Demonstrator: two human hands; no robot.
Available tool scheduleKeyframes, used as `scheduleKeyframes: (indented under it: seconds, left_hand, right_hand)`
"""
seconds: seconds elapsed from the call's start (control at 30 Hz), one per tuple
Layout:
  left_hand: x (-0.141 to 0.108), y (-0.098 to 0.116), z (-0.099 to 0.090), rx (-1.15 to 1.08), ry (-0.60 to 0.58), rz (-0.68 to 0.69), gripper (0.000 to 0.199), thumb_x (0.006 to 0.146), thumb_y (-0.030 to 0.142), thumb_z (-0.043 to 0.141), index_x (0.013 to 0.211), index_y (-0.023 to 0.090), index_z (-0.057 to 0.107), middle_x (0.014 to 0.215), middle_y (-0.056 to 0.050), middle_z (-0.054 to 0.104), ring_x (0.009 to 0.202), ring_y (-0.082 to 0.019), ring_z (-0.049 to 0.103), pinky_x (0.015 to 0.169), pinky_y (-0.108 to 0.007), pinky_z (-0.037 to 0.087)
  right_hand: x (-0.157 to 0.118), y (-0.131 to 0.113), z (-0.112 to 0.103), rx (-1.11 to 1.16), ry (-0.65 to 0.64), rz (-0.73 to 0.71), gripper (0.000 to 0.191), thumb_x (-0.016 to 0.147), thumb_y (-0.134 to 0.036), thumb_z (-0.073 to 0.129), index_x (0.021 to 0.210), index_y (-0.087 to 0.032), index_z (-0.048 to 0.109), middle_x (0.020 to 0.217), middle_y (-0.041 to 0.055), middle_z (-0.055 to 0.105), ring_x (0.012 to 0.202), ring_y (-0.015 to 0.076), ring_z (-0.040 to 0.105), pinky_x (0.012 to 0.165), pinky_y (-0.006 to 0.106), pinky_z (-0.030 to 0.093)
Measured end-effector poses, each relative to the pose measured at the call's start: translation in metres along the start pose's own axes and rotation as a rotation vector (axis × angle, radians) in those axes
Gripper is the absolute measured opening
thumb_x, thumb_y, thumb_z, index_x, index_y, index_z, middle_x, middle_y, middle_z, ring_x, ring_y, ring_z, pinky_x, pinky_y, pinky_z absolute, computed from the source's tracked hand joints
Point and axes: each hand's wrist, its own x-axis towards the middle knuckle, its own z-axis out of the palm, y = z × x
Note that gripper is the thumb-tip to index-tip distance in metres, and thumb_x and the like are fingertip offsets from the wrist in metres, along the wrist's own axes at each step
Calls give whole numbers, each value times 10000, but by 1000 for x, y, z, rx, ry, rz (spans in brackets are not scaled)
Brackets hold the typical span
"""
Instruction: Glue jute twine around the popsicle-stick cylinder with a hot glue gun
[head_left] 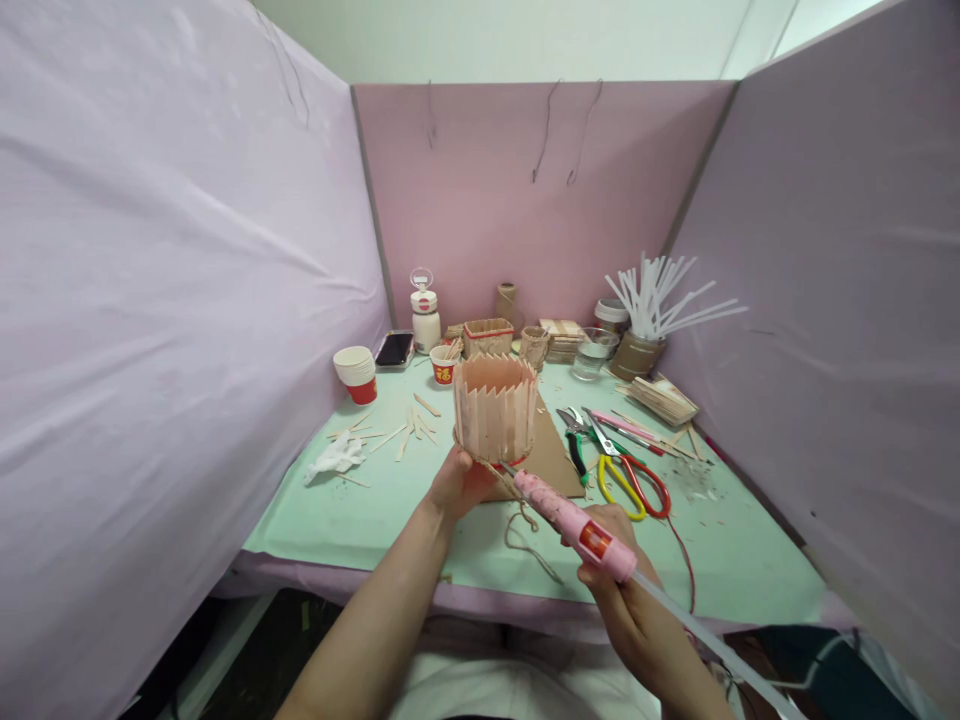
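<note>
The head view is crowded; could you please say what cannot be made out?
In the head view:
Inside bottom of the stick basket: hidden by its front wall.
Part of the left hand: behind the stick basket.
Underside of the glue gun: partly behind the right hand.
End of the glue stick: cut by the bottom edge.

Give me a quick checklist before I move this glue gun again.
1. Left hand steadying the wooden-strip container: ok.
2. Right hand gripping the pink glue gun: ok.
3. Glue stick in the gun's rear: ok.
4. Nozzle aimed at the container's lower edge: ok; contact, cannot tell.
5. Twine fully wrapped: not ok, a length hangs loose.
6. Gun hot: cannot tell.
</note>
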Motion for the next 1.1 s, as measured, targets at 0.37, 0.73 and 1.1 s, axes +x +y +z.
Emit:
scheduleKeyframes:
  seconds: [0.37, 0.73, 1.1]
  left_hand:
    - [1, -1, -5, -1, -39, -27, 816, 516, 578, 791, 1194, 175, 583, 1314, -151, 556, 1327, -364, 371, 1087, -520, 293]
    - [2, -3, -6, -11, -42, -9, 814, 526, 581, 787, 1205, 183, 583, 1298, -139, 569, 1295, -351, 413, 1076, -519, 303]
    - [2, -2, -4, 18, -43, 31, 888, 555, 576, 776, 1316, 221, 488, 1275, -120, 592, 1259, -335, 461, 1095, -517, 268]
  right_hand:
    - [-2, 4, -3, -10, 64, -11, 258, 955, -348, 367, 1083, -225, 553, 871, 51, 598, 823, 212, 566, 743, 344, 460]
    - [-2, 6, -5, -13, 85, -26, 238, 957, -352, 376, 1082, -236, 542, 914, 46, 610, 825, 207, 576, 762, 352, 447]
    - [-7, 16, -6, -19, 104, -5, 204, 949, -332, 404, 1067, -235, 540, 923, 46, 596, 862, 212, 546, 785, 353, 435]
